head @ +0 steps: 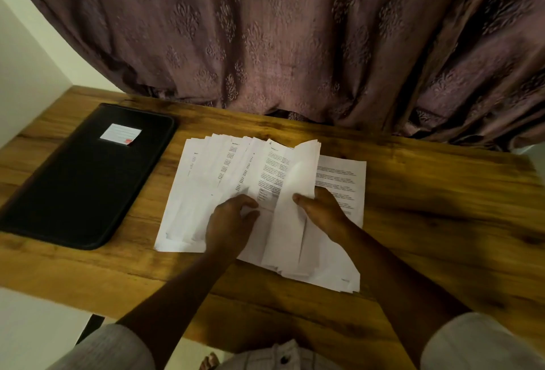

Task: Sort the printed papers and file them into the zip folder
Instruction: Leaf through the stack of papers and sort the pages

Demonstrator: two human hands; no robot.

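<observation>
Several printed white papers [206,186] lie fanned out on the middle of the wooden table [442,222]. My left hand [230,222] rests on the fan's lower part, its fingers curled against the sheets. My right hand [321,210] pinches a lifted, curling sheet [298,180] with the thumb on top, above a flat printed page [345,180]. A black zip folder [88,180] with a small white label lies shut on the left of the table, apart from the papers.
A brown patterned curtain [280,39] hangs along the table's far edge. A white wall [23,74] stands at the left. Bare wood shows to the right of the papers and along the near edge.
</observation>
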